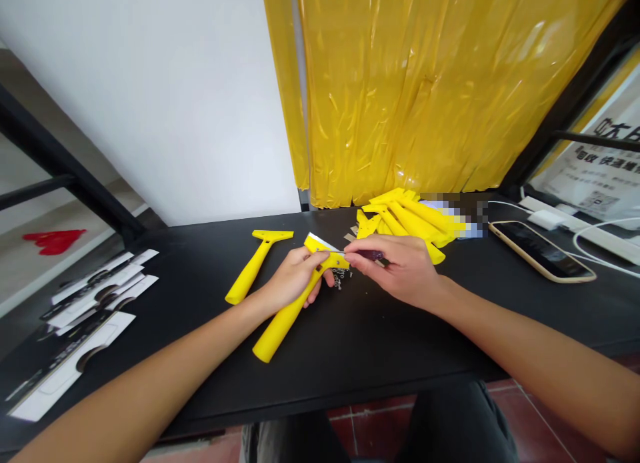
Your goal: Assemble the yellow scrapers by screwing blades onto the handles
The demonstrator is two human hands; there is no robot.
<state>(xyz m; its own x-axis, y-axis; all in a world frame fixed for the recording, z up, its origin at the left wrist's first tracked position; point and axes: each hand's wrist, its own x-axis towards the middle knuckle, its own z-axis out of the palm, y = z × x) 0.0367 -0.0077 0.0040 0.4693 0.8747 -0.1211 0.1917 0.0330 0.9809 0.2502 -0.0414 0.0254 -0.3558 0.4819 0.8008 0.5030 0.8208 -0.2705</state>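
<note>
My left hand [299,276] is closed around the neck of a yellow scraper [283,329], whose handle slants down toward the table's front edge. A pale blade strip [319,240] shows along the top of its head. In my right hand [400,266] is a screwdriver [371,255] with a dark handle, its thin shaft reaching left to the scraper head. The tip lies by my left thumb; whether it sits in a screw I cannot tell. Small screws [337,281] lie on the table behind the head. Left of my left hand rests another yellow scraper [255,263].
A pile of yellow scrapers [400,216] lies at the back, behind my right hand. Flat white-and-black cardboard sleeves [75,363] are on the left of the black table [200,369]. On the right are a phone [543,249], white cables and a power strip [585,229]. Yellow plastic strips [400,96] hang behind.
</note>
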